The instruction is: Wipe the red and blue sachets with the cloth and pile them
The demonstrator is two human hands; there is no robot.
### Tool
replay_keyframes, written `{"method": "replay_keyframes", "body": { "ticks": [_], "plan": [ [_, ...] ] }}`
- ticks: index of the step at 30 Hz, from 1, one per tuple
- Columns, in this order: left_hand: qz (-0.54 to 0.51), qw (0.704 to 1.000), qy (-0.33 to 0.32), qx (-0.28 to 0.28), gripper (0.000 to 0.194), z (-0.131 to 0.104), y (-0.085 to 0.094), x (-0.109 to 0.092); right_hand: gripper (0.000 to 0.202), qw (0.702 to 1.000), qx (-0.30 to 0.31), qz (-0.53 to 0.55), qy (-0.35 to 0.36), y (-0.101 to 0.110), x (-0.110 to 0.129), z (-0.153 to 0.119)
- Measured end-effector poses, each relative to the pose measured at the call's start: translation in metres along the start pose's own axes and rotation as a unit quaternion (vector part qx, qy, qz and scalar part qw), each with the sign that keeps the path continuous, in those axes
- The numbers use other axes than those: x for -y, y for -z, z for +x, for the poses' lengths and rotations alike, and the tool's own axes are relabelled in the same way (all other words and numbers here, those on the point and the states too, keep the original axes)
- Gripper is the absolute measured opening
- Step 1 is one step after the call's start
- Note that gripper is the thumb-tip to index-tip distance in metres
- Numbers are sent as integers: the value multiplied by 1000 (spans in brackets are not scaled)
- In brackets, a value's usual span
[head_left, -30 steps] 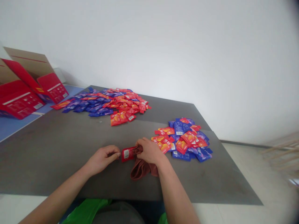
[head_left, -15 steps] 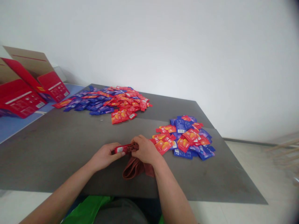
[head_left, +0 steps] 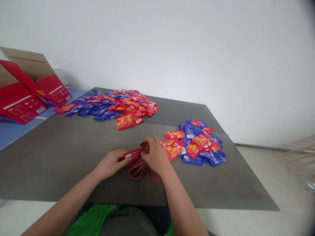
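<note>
Between the thumb and fingers of my left hand is the left end of a red packet with a white label. My right hand grips a bunched brown cloth at the packet's right end. Loose folds of the cloth hang below and rest on the grey table. Just right of my right hand lies a pile of red and blue packets.
A larger heap of red and blue packets lies toward the back of the grey table. Open red cardboard boxes stand on a blue surface at the left. A white wall rises behind.
My right hand has shifted slightly right and up with the cloth. More of the red packet shows between my hands, now tilted up to the right.
</note>
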State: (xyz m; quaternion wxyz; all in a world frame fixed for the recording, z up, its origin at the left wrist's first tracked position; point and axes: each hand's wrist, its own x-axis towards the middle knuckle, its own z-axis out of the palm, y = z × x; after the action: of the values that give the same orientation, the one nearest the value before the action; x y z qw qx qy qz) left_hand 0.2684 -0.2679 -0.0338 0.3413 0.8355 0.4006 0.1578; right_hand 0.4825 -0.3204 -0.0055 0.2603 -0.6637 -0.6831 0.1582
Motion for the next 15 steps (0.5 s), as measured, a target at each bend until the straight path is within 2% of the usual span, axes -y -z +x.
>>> {"method": "replay_keyframes", "body": {
  "ticks": [2, 5, 7, 11, 13, 15],
  "plan": [
    [-12, 1000, -3, 0, 27, 0, -1, 3, 28, 999, -40, 11, 26, -10, 16, -13],
    [-27, 1000, 1, 0, 16, 0, -2, 7, 18, 991, -2, -2, 131, -26, 34, -20],
    [-22, 1000, 4, 8, 20, 2, -2, 7, 15, 989, 21, -32, 142, -31, 33, -12],
    [11, 999, -2, 30, 34, 6, 2, 3, 13, 989, 44, -140, 18, -21, 4, 22],
    [18, 999, -4, 35, 37, 7, 4, 1, 16, 984, 34, -173, -38, -6, -9, 33],
    [15, 999, -4, 34, 38, 5, 4, 1, 19, 982, 4, -176, -61, 10, -12, 34]
  ]
}}
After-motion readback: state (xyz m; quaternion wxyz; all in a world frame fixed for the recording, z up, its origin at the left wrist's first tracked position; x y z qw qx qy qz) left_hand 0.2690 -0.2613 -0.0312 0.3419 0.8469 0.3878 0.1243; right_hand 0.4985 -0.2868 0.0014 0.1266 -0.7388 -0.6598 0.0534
